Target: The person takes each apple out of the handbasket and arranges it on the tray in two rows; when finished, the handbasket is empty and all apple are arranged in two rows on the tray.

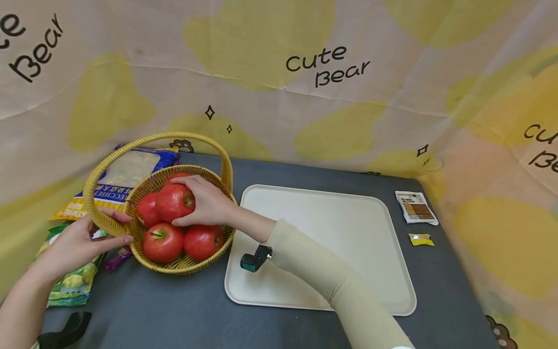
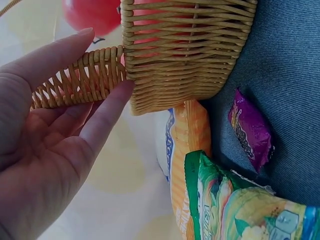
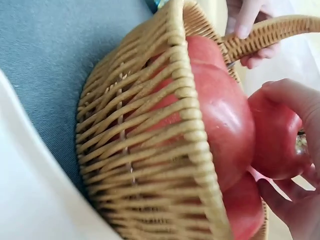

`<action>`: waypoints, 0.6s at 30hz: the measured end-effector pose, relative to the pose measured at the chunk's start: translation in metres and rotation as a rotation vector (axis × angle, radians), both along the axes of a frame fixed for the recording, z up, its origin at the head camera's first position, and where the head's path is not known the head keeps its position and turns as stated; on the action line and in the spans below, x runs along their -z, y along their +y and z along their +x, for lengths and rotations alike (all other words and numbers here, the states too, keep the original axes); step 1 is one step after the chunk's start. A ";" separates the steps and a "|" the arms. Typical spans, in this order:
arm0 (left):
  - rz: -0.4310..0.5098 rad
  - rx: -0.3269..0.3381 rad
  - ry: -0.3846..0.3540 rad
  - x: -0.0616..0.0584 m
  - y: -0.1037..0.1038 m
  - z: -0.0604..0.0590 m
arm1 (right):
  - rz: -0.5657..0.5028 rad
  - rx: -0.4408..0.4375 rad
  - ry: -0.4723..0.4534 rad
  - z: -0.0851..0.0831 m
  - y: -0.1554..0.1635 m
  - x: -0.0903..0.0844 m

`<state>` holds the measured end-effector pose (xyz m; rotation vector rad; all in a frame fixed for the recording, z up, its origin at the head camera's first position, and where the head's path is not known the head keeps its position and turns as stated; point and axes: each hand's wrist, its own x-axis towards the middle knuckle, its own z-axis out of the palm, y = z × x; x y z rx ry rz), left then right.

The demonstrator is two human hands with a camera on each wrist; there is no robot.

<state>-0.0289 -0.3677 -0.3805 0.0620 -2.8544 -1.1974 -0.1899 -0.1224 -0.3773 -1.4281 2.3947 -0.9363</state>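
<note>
A woven wicker basket (image 1: 180, 264) with a hoop handle (image 1: 131, 145) stands on the grey table and holds several red tomatoes. My right hand (image 1: 208, 201) grips the top tomato (image 1: 174, 202), thumb under it and fingers over it; the right wrist view shows this tomato (image 3: 277, 135) against my fingers. My left hand (image 1: 83, 240) holds the handle's base at the basket's left side, thumb and fingers around the weave (image 2: 80, 80). Two tomatoes (image 1: 162, 242) (image 1: 202, 241) lie at the front of the basket.
A cream tray (image 1: 348, 232) lies right of the basket. Snack bags sit on the left: a blue and orange one (image 1: 113, 186), a green one (image 1: 71, 286) and a small purple packet (image 2: 250, 130). Two small packets (image 1: 416, 207) (image 1: 420, 239) lie at the far right.
</note>
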 end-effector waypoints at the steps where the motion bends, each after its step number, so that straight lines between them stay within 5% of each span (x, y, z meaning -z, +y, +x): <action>1: -0.002 -0.001 -0.005 0.000 0.000 0.000 | -0.017 0.002 -0.008 0.001 0.004 -0.001; 12: -0.037 -0.014 -0.034 0.004 0.000 0.000 | -0.173 0.061 -0.138 0.011 0.083 -0.016; 18: -0.019 -0.021 -0.027 0.005 0.001 -0.002 | -0.181 0.200 -0.187 -0.003 0.132 -0.007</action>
